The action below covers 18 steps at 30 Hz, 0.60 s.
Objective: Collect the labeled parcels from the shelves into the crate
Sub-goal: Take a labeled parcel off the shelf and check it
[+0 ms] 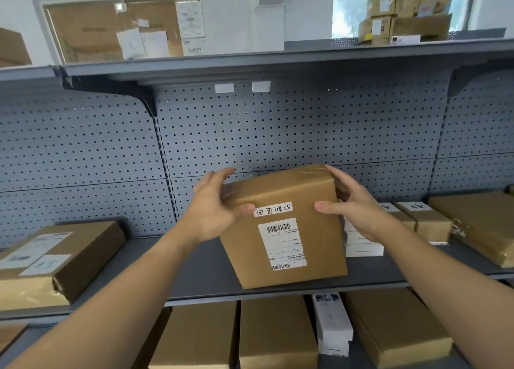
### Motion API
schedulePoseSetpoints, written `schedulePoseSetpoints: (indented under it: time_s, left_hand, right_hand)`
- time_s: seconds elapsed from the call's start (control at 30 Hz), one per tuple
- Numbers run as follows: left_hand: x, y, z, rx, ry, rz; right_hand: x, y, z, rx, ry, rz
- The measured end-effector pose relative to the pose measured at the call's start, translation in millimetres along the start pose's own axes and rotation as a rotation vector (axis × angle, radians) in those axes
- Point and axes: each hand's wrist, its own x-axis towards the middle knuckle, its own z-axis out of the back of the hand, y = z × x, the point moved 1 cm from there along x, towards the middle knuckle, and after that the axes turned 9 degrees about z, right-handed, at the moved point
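A brown cardboard parcel [303,235] with a white barcode label and a handwritten strip is tilted toward me above the grey middle shelf [203,274]. My left hand [214,210] grips its left upper edge, thumb on the front face. My right hand [353,201] grips its right upper edge, thumb on the front and fingers behind. No crate is in view.
A labeled brown box [64,257] lies at the shelf's left. White and brown boxes [417,221] sit at the right. Several brown boxes and a white one [331,324] fill the lower shelf. The upper shelf [250,65] overhangs, with a pegboard back wall behind.
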Motion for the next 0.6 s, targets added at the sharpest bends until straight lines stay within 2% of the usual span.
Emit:
schedulePoseSetpoints:
  time_s: [0.1,0.17,0.27,0.33,0.47,0.6]
  left_hand:
    - [17,-50,0,0.243,0.143,-0.162]
    - [30,-69,0,0.275,0.247,-0.145]
    - [43,-72,10,0.164,0.396,-0.044]
    - [46,-61,22,0.074,0.425,-0.042]
    - [42,-17,49,-0.229,0.369,-0.018]
    - [30,24,57,-0.507,0.315,0.017]
  right_hand:
    - [16,22,-13,-0.168,0.065,0.065]
    - [23,34,-26,-0.237,0.102,0.102]
    - [27,41,-37,-0.295,0.151,0.151]
    - [23,41,-34,-0.315,0.183,0.159]
    - [5,19,-8,-0.279,0.157,0.101]
    - [-11,-3,-2,-0.036,0.127,0.065]
